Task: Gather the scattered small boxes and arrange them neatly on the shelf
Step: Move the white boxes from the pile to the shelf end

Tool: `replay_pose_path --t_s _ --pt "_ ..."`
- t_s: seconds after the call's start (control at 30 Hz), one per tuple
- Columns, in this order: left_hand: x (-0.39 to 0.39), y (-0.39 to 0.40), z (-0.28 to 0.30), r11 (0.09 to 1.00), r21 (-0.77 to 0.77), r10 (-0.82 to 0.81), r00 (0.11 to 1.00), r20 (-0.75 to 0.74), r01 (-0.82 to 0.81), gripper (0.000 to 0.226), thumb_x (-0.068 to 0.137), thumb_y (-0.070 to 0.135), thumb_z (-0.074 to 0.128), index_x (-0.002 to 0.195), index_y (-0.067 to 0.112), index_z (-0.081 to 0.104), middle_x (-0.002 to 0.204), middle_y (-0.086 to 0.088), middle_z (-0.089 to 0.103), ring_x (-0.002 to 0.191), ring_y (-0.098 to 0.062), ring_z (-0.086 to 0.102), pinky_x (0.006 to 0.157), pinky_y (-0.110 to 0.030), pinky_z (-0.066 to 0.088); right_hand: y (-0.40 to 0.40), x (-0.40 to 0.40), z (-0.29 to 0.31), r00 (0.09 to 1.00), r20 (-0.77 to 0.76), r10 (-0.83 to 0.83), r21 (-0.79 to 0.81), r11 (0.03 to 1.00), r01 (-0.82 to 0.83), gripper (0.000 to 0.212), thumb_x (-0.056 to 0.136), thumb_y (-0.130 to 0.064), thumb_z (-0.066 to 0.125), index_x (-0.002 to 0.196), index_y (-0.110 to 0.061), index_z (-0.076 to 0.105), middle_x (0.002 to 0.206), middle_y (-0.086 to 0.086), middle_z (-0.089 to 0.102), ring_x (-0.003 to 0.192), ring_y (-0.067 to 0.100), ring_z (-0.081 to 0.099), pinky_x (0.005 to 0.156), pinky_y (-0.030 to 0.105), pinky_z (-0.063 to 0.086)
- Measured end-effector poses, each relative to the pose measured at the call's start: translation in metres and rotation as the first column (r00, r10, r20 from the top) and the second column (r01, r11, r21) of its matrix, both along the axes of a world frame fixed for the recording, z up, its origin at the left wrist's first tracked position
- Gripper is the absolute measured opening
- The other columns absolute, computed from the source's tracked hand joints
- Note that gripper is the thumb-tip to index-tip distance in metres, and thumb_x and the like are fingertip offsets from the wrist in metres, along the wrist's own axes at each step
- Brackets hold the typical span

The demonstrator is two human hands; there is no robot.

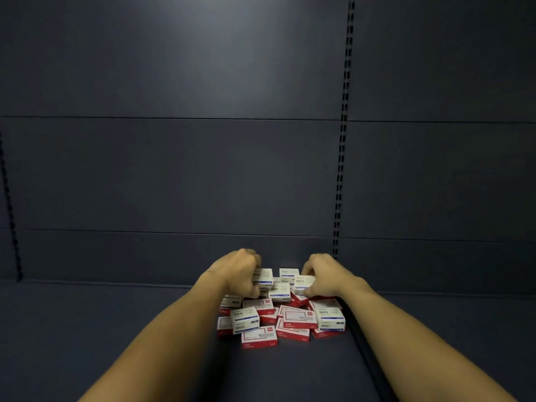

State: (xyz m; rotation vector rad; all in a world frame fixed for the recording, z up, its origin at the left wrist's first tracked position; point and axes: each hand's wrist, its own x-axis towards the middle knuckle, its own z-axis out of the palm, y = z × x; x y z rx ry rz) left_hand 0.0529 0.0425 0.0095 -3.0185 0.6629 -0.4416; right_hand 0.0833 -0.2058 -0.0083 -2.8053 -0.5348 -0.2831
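Observation:
A loose heap of several small boxes [282, 314] lies on the dark shelf board [116, 329], some white with blue print, some white and red. My left hand [239, 271] reaches over the heap's far left side, fingers curled round a white-and-blue box [265, 276]. At the heap's far right, my right hand [324, 275] grips another white-and-blue box [304, 282] with curled fingers. Both forearms stretch in from the bottom of the view, on either side of the heap.
The shelf's dark back panel [174, 169] rises right behind the heap. A slotted upright [342, 140] runs down it to the right of the hands; another [11, 221] shows at the far left. A seam in the board [365, 358] runs under my right forearm.

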Motion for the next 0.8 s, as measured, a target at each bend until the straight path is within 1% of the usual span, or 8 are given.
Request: replay_pose_path --t_s 0.1,0.17,0.23,0.43,0.53,0.57,0.7,0.8 --pt "0.002 -0.005 0.006 0.999 0.018 -0.03 0.998 0.051 0.03 0.041 0.074 0.043 0.069 0.106 0.018 0.062 0.103 0.004 0.058 0.086 -0.016 0.059 0.071 -0.032 0.055 -0.008 -0.007 0.007 0.993 0.116 0.029 0.014 0.999 -0.031 0.035 0.07 -0.043 0.084 0.097 -0.026 0.069 0.103 -0.013 0.053 0.098 0.007 0.052 0.085 0.029 0.051" --pt "0.004 -0.011 0.009 0.999 0.011 -0.052 0.995 0.083 0.051 0.041 0.076 0.044 0.067 0.106 0.017 0.062 0.102 0.004 0.058 0.083 -0.015 0.057 0.065 -0.029 0.049 -0.015 -0.011 0.013 0.987 0.159 0.019 0.025 0.999 -0.023 0.036 0.073 -0.036 0.082 0.103 -0.025 0.067 0.105 -0.012 0.053 0.101 0.008 0.051 0.087 0.027 0.049" --pt "0.007 -0.019 0.01 0.997 0.001 -0.074 0.99 0.117 0.074 0.039 0.077 0.043 0.066 0.107 0.018 0.061 0.102 0.005 0.056 0.082 -0.015 0.055 0.064 -0.027 0.045 -0.022 -0.017 0.017 0.983 0.181 -0.004 0.032 0.999 -0.001 0.038 0.074 -0.031 0.082 0.108 -0.025 0.065 0.106 -0.012 0.053 0.103 0.007 0.05 0.088 0.028 0.049" --pt "0.023 -0.053 0.005 0.984 -0.014 -0.176 0.971 0.164 0.18 0.044 0.083 0.039 0.063 0.121 0.018 0.06 0.115 0.002 0.058 0.094 -0.017 0.058 0.077 -0.03 0.051 -0.051 -0.036 0.013 0.961 0.268 -0.07 0.008 0.997 0.07 0.038 0.077 -0.028 0.077 0.111 -0.024 0.062 0.107 -0.012 0.051 0.101 0.007 0.045 0.087 0.024 0.045" --pt "0.032 -0.073 0.001 0.972 -0.019 -0.227 0.957 0.183 0.234 0.057 0.083 0.042 0.062 0.134 0.017 0.056 0.12 0.001 0.058 0.101 -0.019 0.059 0.084 -0.032 0.052 -0.074 -0.049 0.009 0.949 0.291 -0.123 -0.005 0.992 0.13 0.037 0.078 -0.027 0.075 0.113 -0.022 0.062 0.107 -0.01 0.051 0.101 0.008 0.045 0.087 0.025 0.046" --pt "0.034 -0.081 0.0 0.967 -0.017 -0.247 0.951 0.187 0.255 0.057 0.083 0.042 0.062 0.135 0.017 0.056 0.119 0.002 0.058 0.1 -0.019 0.059 0.083 -0.031 0.052 -0.083 -0.054 0.007 0.944 0.294 -0.147 -0.004 0.988 0.155 0.037 0.078 -0.027 0.074 0.113 -0.022 0.062 0.107 -0.009 0.051 0.101 0.008 0.045 0.087 0.025 0.046" --pt "0.037 -0.117 -0.004 0.938 -0.048 -0.327 0.921 0.209 0.344 0.043 0.082 0.04 0.06 0.12 0.02 0.064 0.109 0.005 0.056 0.092 -0.018 0.058 0.074 -0.029 0.049 -0.119 -0.074 0.003 0.919 0.306 -0.248 0.013 0.967 0.256 0.037 0.077 -0.025 0.071 0.113 -0.018 0.063 0.109 -0.008 0.049 0.101 0.008 0.043 0.087 0.023 0.044" --pt "0.035 -0.147 -0.005 0.909 -0.076 -0.39 0.9 0.196 0.41 0.043 0.083 0.035 0.061 0.122 0.018 0.063 0.113 0.003 0.056 0.098 -0.02 0.059 0.079 -0.031 0.051 -0.144 -0.091 0.002 0.899 0.3 -0.318 0.002 0.943 0.332 0.039 0.078 -0.028 0.071 0.115 -0.018 0.062 0.108 -0.008 0.048 0.099 0.007 0.04 0.086 0.022 0.043"
